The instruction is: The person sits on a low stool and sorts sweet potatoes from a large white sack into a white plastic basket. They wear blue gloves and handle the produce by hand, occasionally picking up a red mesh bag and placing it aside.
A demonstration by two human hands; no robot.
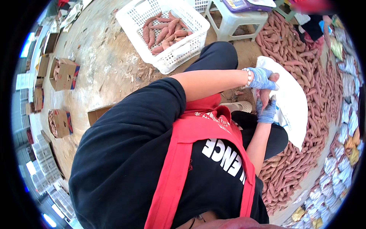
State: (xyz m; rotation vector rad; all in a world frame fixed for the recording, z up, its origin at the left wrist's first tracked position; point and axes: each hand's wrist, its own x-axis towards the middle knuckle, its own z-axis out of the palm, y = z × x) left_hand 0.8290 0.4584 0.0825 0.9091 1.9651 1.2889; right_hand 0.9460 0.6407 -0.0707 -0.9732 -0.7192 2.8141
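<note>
A reddish sweet potato (265, 96) is held between my two hands, one at each end. My left hand (260, 78), in a blue knit glove with a beaded bracelet at the wrist, grips the upper end. My right hand (266, 112), gloved alike, closes around the lower end, and its fingers hide part of the skin. Just beyond both hands a white woven sack (291, 100) is spread over part of a large heap of sweet potatoes (320, 114).
A white perforated plastic crate (180, 58) holding several sweet potatoes stands ahead to the left. Beside it is a pale plastic stool (238, 24) with a purple package (243, 6) on top. Cardboard boxes (64, 74) stand far left; filled bags (326, 183) line the right.
</note>
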